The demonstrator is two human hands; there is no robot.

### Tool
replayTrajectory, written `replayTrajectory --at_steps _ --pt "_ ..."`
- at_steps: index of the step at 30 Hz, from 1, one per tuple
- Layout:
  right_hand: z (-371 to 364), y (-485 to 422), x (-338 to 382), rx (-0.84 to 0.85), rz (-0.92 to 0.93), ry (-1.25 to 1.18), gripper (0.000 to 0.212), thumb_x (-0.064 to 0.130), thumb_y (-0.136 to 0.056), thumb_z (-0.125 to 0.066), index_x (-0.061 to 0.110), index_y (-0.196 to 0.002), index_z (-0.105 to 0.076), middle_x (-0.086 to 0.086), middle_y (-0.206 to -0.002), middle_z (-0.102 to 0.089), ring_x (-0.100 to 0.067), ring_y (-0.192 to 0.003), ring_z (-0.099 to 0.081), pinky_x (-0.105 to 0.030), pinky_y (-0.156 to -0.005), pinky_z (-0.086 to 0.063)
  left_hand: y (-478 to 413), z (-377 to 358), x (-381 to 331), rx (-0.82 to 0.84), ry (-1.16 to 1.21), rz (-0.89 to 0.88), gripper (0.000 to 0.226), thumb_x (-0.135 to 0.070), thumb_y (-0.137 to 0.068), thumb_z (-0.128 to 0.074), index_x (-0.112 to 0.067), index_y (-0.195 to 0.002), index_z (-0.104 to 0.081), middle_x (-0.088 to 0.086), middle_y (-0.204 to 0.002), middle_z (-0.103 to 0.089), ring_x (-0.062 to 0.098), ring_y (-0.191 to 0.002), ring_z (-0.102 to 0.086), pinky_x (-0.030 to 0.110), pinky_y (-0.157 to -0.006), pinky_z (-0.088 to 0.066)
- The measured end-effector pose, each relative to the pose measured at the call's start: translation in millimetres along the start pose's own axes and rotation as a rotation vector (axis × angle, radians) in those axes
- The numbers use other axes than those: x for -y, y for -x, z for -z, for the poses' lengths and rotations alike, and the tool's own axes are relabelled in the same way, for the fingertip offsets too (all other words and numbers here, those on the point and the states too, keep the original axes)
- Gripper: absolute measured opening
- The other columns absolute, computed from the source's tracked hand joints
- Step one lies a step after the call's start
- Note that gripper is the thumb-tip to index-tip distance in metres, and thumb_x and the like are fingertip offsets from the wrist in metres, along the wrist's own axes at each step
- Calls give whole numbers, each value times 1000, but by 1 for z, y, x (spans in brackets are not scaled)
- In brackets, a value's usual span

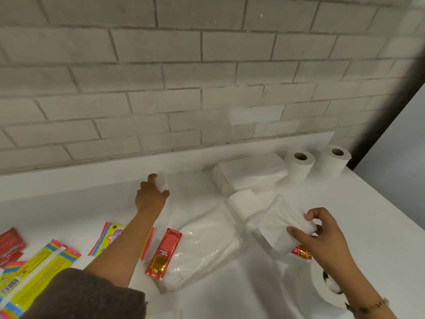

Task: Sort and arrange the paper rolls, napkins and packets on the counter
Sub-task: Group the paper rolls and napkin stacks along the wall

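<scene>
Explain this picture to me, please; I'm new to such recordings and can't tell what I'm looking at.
There is no machine: a camera worn on a person's head looks down at their two bare hands over a white counter. The left hand grips a white paper roll near the tiled wall. The right hand holds another paper roll. Two upright toilet rolls stand at the back right beside a wrapped napkin pack. A clear bag of napkins, a red sachet and yellow packets lie nearer.

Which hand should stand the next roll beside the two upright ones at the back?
Right: it already grips a roll and is nearer the upright rolls; the left is farther.
</scene>
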State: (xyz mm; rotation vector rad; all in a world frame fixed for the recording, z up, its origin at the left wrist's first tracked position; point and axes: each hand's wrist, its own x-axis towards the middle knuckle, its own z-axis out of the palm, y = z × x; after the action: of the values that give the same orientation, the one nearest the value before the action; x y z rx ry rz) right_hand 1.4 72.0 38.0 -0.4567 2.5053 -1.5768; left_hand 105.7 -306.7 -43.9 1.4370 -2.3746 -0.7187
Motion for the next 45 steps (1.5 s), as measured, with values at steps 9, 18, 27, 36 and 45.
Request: replayTrajectory --at_steps 9,18,27,36,45 --pt "-24 -27 19 103 167 57 36 15 -69 -78 22 -83 -46 -1 -101 -52 -22 -90 -54 -21 -62 -42 57 52 -9 -67 231 -109 29 -31 -86 -60 -20 -113 -61 8 -119 -60 24 -101 -60 31 -86 -47" --pt "-161 -75 74 204 408 86 36 8 -66 -77 6 -90 -50 -3 -100 -39 -8 -65 -43 -2 -57 -35 166 94 32 -91 361 -28 16 -22 -87 -58 -36 -91 -64 -10 -102 -65 8 -90 -62 28 -79 -51" --pt "-275 -107 56 247 307 272 30 2 -72 -64 0 -97 -48 -20 -119 -38 -35 -86 -52 -33 -74 -44 217 125 86 -248 328 128 16 -21 -86 -59 -36 -91 -64 -17 -102 -64 2 -91 -62 20 -65 -49" --pt "-286 -104 51 292 186 436 46 13 -72 -71 -1 -108 -47 -23 -125 -39 -41 -103 -47 -35 -75 -39 221 124 101 -241 263 160 17 -23 -88 -57 -37 -93 -64 -17 -107 -63 0 -93 -61 7 -60 -39" --pt "-201 -40 45 471 534 221 12 18 -79 -68 16 -78 -56 2 -80 -62 -15 -76 -59 -26 -72 -47 215 101 106 -115 361 185 22 -16 -87 -57 -38 -88 -62 -5 -105 -64 12 -90 -62 29 -81 -53"
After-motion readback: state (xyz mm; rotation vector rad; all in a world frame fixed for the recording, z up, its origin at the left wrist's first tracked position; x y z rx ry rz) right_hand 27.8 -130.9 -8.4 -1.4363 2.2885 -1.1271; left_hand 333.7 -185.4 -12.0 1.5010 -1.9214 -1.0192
